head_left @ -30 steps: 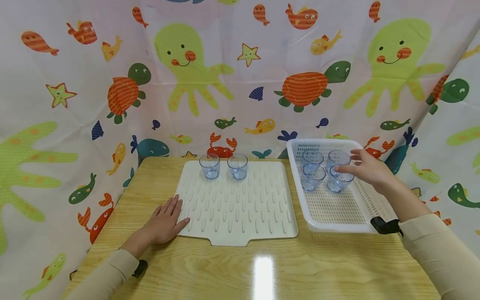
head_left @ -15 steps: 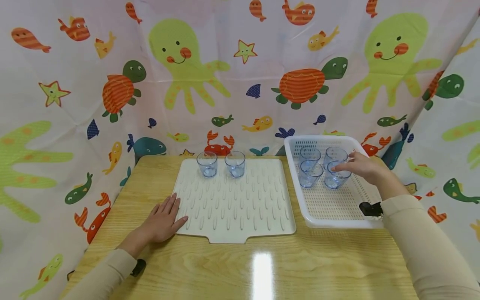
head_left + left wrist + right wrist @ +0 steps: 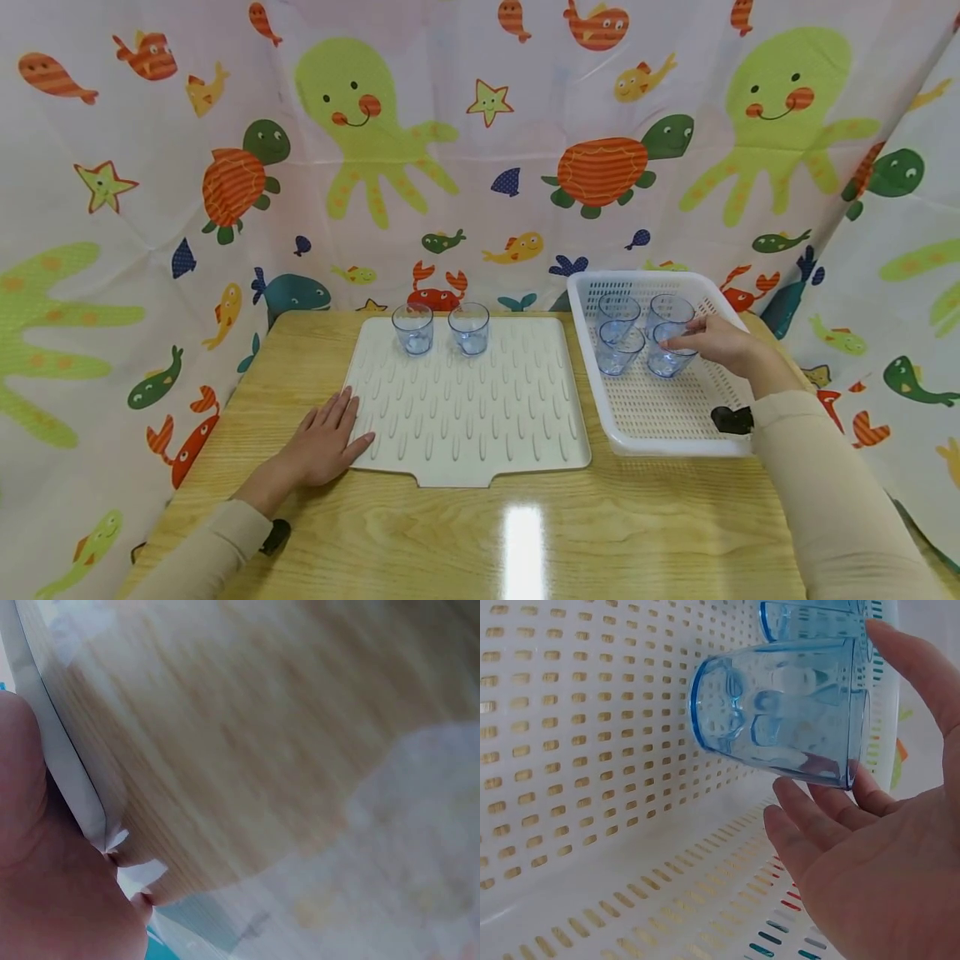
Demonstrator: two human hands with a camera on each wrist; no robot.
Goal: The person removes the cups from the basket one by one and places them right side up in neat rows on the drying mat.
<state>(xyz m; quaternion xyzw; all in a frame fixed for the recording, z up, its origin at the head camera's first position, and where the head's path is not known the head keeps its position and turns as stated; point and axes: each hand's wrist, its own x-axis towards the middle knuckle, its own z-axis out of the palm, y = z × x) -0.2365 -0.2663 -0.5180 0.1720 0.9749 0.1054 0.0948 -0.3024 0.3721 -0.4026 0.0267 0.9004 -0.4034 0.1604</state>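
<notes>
Looking from near to far, I see first a broad strip of wooden table point(image 3: 375, 542) in front of my things. My left hand point(image 3: 321, 442) lies flat and released on the wood, with its fingertips and thumb just at the left edge of the white tray point(image 3: 480, 417). The tray's short tab points toward me, and its ridged surface stretches wide before the glasses there.

At my right, a narrow band of wood lies between the tray's right edge and the white basket point(image 3: 675, 447). My forearm passes over the basket's right rim. Inside, my right hand point(image 3: 720, 342) is at the near right glass point(image 3: 666, 362), thumb and fingers about its upper part; whether they grasp it firmly, I cannot tell. Between this glass and the near wall there is much perforated floor. The near left glass point(image 3: 618, 358) is just beside it, and two farther glasses point(image 3: 670, 306) stand close behind.

Two tray glasses point(image 3: 470, 335) stand upright near the tray's far edge, a small gap between them. Behind everything hangs the sea-animal curtain point(image 3: 525, 100).
</notes>
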